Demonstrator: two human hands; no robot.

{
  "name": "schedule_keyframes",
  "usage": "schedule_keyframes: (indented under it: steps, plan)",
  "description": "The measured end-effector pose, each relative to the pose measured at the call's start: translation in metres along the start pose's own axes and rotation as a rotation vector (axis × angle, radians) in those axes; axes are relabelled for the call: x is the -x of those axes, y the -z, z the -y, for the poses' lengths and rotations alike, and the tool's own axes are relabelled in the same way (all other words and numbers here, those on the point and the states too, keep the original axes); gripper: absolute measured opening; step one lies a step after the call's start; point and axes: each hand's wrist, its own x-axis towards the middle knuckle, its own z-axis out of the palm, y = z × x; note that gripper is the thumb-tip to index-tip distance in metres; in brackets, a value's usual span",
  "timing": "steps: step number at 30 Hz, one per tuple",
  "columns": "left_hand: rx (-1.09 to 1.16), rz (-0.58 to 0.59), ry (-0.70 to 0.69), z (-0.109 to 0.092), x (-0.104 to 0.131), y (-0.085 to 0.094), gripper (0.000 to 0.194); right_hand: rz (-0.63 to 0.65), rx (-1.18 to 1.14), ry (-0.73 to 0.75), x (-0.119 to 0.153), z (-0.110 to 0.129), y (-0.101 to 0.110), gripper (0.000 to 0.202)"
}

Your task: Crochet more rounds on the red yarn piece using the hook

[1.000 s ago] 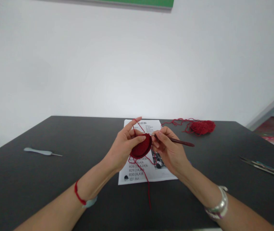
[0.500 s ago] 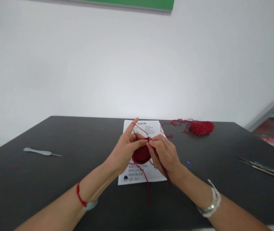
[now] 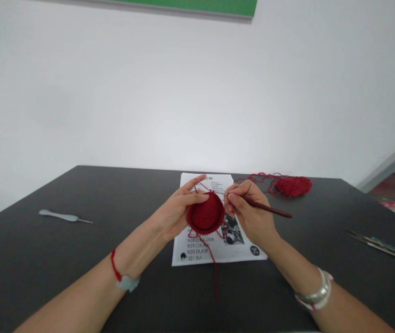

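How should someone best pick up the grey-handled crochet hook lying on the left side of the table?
Probably by its grey handle, pinched from above across its width. It lies flat on the black table, and the handle is far thicker than the slim metal shaft, which points right. The left hand is nearer, but it is holding the red crochet piece.

Pale tool [image 3: 58, 215] left, metallic tool [image 3: 381, 245] right, green panel [image 3: 204, 5] above.
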Motion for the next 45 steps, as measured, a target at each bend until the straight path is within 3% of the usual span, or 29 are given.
schedule_keyframes:
  steps: [19,28,35,38,43,45]
  plan:
    - [-0.117,0.178,0.012,-0.014,0.002,0.006,0.051,0.148,0.015,-0.059,-0.008,0.023,0.011,0.017]
    - [-0.126,0.308,0.119,-0.016,0.001,0.011,0.049,0.262,0.003,-0.113,-0.01,0.031,0.017,0.018]
    - [-0.146,0.303,0.167,-0.017,0.003,0.011,0.051,0.293,-0.082,-0.178,-0.01,0.033,0.019,0.017]
    - [-0.202,0.303,0.08,-0.015,0.004,0.007,0.048,0.262,-0.163,-0.254,-0.01,0.031,0.016,0.018]
    - [-0.285,0.165,-0.289,-0.001,0.002,-0.001,0.047,0.131,-0.319,-0.358,-0.007,0.021,0.005,0.019]
    - [-0.31,0.132,-0.317,0.005,0.001,-0.003,0.051,0.071,-0.351,-0.35,-0.007,0.016,0.001,0.019]
